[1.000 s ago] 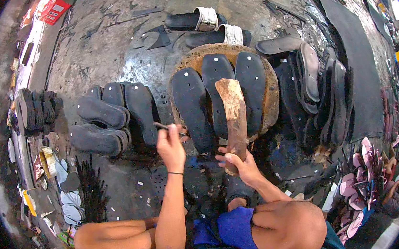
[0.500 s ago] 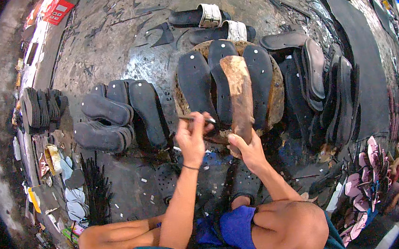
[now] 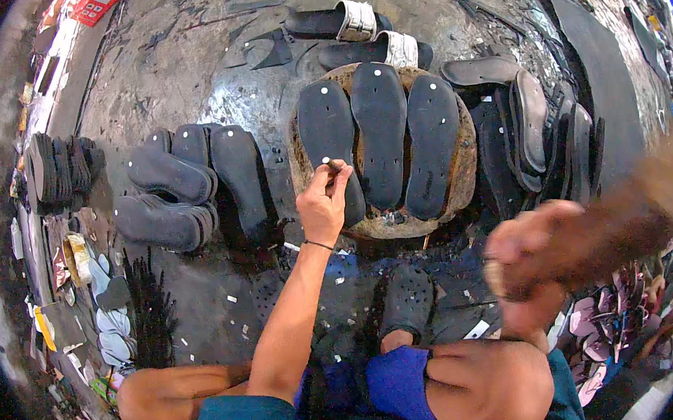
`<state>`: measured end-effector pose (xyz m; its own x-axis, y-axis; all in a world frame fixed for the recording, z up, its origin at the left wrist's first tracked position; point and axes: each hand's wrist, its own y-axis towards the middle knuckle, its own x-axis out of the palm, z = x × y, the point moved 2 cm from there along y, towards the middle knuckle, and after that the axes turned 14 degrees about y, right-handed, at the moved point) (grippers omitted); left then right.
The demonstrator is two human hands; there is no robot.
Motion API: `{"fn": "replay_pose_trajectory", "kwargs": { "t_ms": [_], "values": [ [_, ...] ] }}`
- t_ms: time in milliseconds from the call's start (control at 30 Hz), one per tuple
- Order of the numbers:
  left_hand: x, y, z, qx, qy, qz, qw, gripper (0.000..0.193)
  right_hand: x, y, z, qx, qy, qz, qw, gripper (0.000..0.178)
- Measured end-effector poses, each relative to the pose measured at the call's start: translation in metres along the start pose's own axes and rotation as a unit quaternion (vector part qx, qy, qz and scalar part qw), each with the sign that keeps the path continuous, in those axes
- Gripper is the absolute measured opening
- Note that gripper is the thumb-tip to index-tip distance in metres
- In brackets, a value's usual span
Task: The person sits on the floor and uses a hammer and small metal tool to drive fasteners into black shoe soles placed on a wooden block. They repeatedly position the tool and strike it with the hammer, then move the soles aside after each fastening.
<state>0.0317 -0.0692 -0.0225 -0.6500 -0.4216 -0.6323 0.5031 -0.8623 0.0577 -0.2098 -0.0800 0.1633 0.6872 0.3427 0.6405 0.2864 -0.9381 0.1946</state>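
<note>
Three black rubber soles with small holes lie side by side on a round wooden block (image 3: 464,185): a left sole (image 3: 324,118), a middle sole (image 3: 380,137) and a right sole (image 3: 433,148). Over the left sole, my left hand (image 3: 322,205) is closed on a short metal punch (image 3: 334,164); its lower tip is hidden by the fingers. My right hand (image 3: 531,252), smeared by motion, grips a thick wooden club (image 3: 613,224) out to the right, away from the block.
Stacks of black soles (image 3: 168,182) lie left of the block, and more soles (image 3: 535,122) to its right. Two slides with white straps (image 3: 356,20) sit beyond it. A black rubber sheet (image 3: 597,55) stretches along the right. Pink offcuts (image 3: 594,323) pile up at lower right.
The club has swung from over the soles to the right with my right hand. My left hand has moved up, bringing the punch upright over the left sole.
</note>
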Motion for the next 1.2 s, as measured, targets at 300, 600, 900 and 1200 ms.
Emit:
{"fn": "replay_pose_trajectory", "kwargs": {
  "t_ms": [300,600,900,1200],
  "values": [
    [-0.008,-0.002,-0.007,0.235,0.177,0.049,0.954,0.024,-0.05,-0.082,0.114,0.417,-0.144,0.028,0.897,0.039],
    [-0.042,-0.031,0.013,-0.142,-0.192,-0.117,0.964,0.026,-0.043,-0.056,0.144,0.406,0.082,0.208,0.886,0.046],
    [-0.034,-0.02,-0.034,-0.181,-0.337,-0.001,0.924,0.029,-0.04,-0.071,0.157,0.302,-0.183,0.212,0.912,0.036],
    [-0.016,-0.001,-0.036,-0.073,-0.109,0.029,0.991,0.023,-0.011,-0.049,0.098,0.292,-0.204,0.184,0.916,0.045]
  ]
}}
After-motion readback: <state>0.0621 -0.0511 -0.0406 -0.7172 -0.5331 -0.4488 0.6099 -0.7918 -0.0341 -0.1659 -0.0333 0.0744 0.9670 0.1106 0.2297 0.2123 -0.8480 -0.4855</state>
